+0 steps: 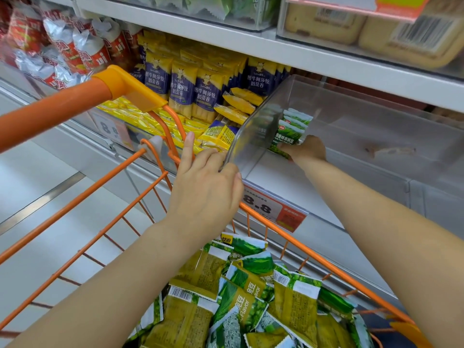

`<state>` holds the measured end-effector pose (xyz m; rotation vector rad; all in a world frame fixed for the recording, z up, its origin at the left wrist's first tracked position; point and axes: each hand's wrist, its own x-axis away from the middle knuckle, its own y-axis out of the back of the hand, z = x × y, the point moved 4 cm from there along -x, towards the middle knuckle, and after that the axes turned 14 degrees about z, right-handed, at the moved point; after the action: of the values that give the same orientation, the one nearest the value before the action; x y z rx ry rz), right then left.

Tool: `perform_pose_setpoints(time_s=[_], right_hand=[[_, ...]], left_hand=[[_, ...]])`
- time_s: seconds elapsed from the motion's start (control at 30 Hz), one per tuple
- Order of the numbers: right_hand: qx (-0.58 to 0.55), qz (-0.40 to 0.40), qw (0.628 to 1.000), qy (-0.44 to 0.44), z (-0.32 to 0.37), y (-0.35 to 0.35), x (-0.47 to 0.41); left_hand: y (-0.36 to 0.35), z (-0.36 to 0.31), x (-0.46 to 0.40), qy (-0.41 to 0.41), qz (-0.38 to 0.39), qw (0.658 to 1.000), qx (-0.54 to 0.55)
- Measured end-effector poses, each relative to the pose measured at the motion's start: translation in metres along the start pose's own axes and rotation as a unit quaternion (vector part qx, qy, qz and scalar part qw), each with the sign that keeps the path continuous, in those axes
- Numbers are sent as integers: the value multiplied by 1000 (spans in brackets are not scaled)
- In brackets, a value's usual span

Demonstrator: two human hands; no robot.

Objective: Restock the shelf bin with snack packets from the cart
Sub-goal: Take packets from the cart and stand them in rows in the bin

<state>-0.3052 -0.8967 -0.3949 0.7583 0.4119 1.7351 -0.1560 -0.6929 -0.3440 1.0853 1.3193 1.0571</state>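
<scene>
Blue-yellow roll packs (203, 92), red-silver packets (75, 50), probably an 8.8 price tag (273, 209)

Price tag (273, 209) on shelf edge: "8.8". Cart packet (247, 307): "Flavor". Purple-yellow packs (204, 92): "Tuniu".

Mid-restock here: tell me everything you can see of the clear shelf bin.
The clear shelf bin looks like transparent hard plastic with rounded corners, open at the top and mostly empty. It sits on the shelf, pulled out and tilted forward. The left hand grips its near left corner. The right hand reaches inside, holding a small stack of green snack packets against its left wall.
</scene>
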Motion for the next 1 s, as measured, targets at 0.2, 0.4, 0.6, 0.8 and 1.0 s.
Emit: perform_pose_setpoints(time_s=[0.2, 0.4, 0.6, 0.8, 1.0], right_hand=[[-84, -2, 996, 33, 23, 28, 77], [-27, 8, 961, 274, 29, 29, 211], [62, 28, 960, 271, -6, 13, 238], [-79, 61, 963, 251, -18, 17, 237], [-213, 240, 907, 273, -11, 20, 247]], left_hand=[[33, -12, 13, -31, 24, 994, 104], [44, -46, 60, -107, 226, 962, 109], [6, -90, 81, -31, 321, 947, -2], [-2, -83, 80, 59, 425, 859, 279], [30, -59, 93, 87, 412, 467, 778]])
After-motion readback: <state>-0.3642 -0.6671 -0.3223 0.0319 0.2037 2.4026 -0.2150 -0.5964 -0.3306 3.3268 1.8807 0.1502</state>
